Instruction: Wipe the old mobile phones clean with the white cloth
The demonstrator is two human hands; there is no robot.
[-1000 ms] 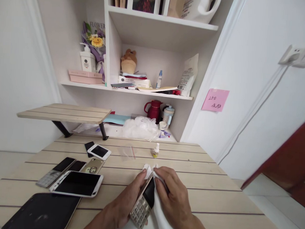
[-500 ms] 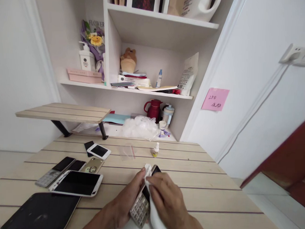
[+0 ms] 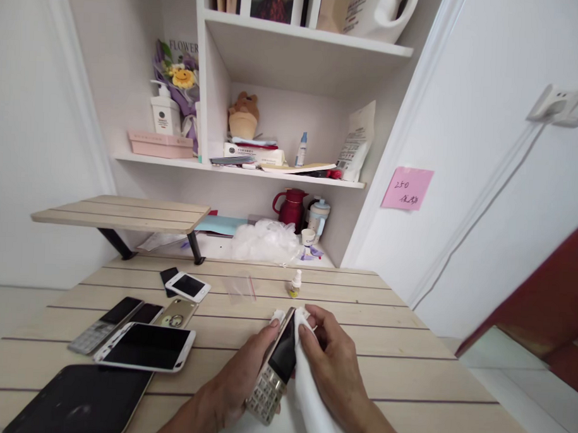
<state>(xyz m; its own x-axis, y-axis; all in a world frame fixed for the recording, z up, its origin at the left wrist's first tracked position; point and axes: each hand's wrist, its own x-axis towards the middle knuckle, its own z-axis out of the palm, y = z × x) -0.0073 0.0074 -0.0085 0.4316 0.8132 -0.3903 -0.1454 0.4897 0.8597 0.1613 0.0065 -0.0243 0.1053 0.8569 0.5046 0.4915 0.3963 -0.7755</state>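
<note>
Pale slatted wooden table (image 3: 407, 372). Limp white cloth (image 3: 306, 394), pinched in the right hand (image 3: 334, 354) at five o'clock. Oblong metallic keypad phone (image 3: 279, 362), black-screened, clasped in the left hand (image 3: 245, 373) at six o'clock. Small clear spray bottle (image 3: 295, 285), stood at twelve o'clock.

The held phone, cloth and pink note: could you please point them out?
Held phone (image 3: 282, 357), head view, on its screen.
Cloth (image 3: 306, 391), head view, on its middle stretch.
Pink note (image 3: 407, 188), head view, centre of its front.
</note>
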